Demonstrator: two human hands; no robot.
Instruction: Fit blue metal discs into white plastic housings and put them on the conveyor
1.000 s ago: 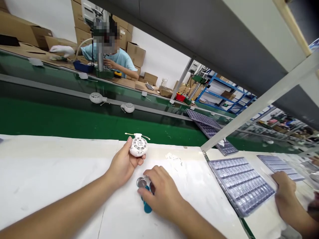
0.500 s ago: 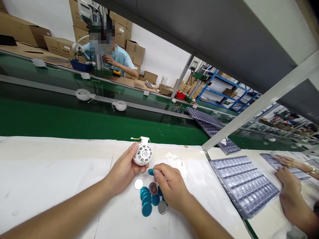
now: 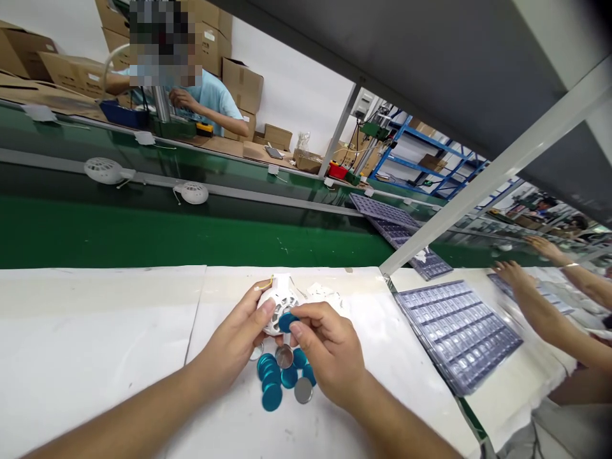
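Left hand: the left hand [image 3: 239, 338] is gripping a white fan housing [image 3: 280, 303] over the near edge of the white bench [image 3: 95, 344], fingers clamped around its rim.
Right hand: the right hand [image 3: 329, 347] is pinching a teal disc [image 3: 285, 320] between thumb and forefinger, pressing it against the housing's vented face.
Change: half a second ago the disc was being carried just beside the housing; now it is touching the centre, and the housing is sitting lower and nearer the person. Judged, the disc is being seated.
Housing appearance: round, slotted, white, with a thin wire trailing at its top.
Loose stock: a cluster of discs [image 3: 280, 379], teal and silver, is lying on the bench directly beneath both hands.
Surroundings: a parts tray [image 3: 454, 331] is lying to the right; a co-worker's arm [image 3: 540, 312] is reaching beyond it. Two white housings [image 3: 194, 192] are riding the green conveyor [image 3: 143, 236].
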